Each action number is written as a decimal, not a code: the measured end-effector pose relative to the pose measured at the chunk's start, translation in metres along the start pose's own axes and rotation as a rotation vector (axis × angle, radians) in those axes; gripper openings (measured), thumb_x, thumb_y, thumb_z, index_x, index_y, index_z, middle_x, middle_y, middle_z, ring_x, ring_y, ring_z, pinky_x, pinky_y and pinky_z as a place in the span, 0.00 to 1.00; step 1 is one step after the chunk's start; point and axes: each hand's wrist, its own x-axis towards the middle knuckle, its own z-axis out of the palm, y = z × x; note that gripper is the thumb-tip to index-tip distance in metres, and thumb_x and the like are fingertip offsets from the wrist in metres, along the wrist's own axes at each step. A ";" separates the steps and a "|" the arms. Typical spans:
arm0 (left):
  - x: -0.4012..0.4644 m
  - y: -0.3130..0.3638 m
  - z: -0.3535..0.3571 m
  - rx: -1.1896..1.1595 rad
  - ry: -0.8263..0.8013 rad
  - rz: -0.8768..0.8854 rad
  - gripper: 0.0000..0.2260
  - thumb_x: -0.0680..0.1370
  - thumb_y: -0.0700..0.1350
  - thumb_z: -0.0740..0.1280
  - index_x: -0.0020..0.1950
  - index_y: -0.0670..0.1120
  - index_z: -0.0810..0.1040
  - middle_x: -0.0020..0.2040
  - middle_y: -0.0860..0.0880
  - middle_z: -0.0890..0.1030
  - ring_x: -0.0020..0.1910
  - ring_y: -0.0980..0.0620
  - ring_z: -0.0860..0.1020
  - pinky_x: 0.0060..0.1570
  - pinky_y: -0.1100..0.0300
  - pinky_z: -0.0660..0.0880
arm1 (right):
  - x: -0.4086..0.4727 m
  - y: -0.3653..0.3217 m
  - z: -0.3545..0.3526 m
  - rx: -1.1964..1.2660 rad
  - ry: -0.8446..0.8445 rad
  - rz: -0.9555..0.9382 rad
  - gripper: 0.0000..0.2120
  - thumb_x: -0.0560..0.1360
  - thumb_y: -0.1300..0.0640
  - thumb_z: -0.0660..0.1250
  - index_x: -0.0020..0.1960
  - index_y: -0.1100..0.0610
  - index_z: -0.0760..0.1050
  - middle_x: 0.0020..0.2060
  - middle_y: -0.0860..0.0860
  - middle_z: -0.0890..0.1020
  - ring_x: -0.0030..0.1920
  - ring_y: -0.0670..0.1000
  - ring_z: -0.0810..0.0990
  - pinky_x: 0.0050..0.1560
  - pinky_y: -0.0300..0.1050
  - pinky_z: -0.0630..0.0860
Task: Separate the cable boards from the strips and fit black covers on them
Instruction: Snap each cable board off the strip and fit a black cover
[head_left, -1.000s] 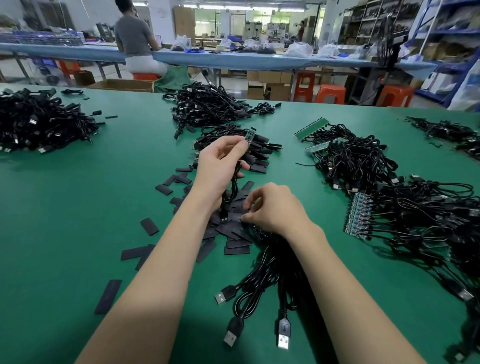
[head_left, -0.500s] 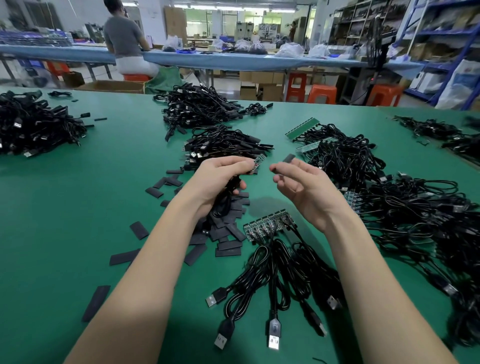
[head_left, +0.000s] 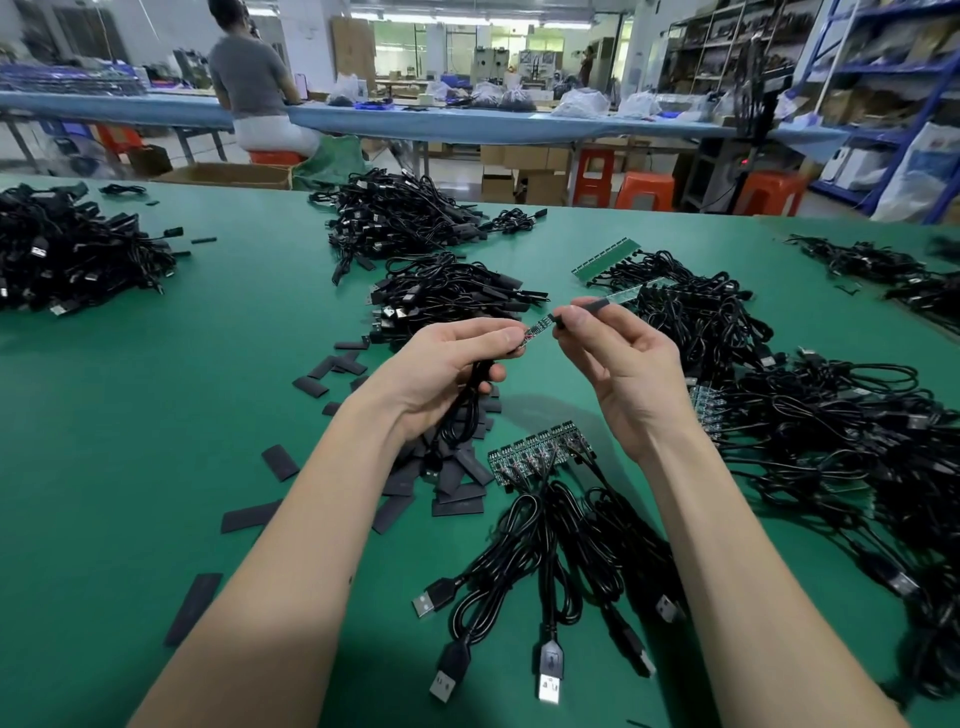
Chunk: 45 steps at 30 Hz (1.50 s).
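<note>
My left hand grips a black cable and pinches its small green board, which points to the right. My right hand pinches a black cover whose open end meets the tip of that board. Both hands are raised above the green table. Below them lies a strip of joined boards with black USB cables trailing toward me. Loose flat black covers are heaped under my left wrist.
Piles of finished black cables lie at the far left, far centre and behind my hands. More strips with cables crowd the right side. A person sits at the blue bench beyond the table.
My right hand lifted a cover from the heap and brought it up to the board. My left hand lowered the board toward it; the two now touch end to end.
</note>
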 end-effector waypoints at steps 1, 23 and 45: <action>0.000 0.001 0.000 -0.002 0.004 0.001 0.12 0.68 0.47 0.75 0.50 0.46 0.85 0.39 0.53 0.84 0.30 0.59 0.76 0.29 0.68 0.72 | 0.000 0.000 0.000 0.010 -0.003 -0.003 0.10 0.66 0.61 0.78 0.47 0.58 0.84 0.40 0.52 0.87 0.41 0.47 0.84 0.48 0.35 0.79; -0.013 0.011 -0.011 0.122 -0.171 0.013 0.14 0.71 0.42 0.74 0.42 0.48 0.68 0.36 0.51 0.83 0.27 0.58 0.72 0.30 0.69 0.71 | -0.006 -0.008 -0.008 -0.096 -0.286 0.174 0.07 0.67 0.62 0.75 0.42 0.53 0.86 0.46 0.53 0.87 0.46 0.47 0.85 0.50 0.36 0.79; -0.003 -0.004 0.014 0.279 0.060 0.374 0.05 0.74 0.36 0.76 0.48 0.39 0.84 0.40 0.43 0.86 0.39 0.50 0.85 0.45 0.62 0.80 | -0.001 -0.004 -0.008 0.006 -0.087 0.146 0.03 0.67 0.59 0.77 0.41 0.55 0.87 0.45 0.53 0.86 0.42 0.45 0.84 0.46 0.33 0.79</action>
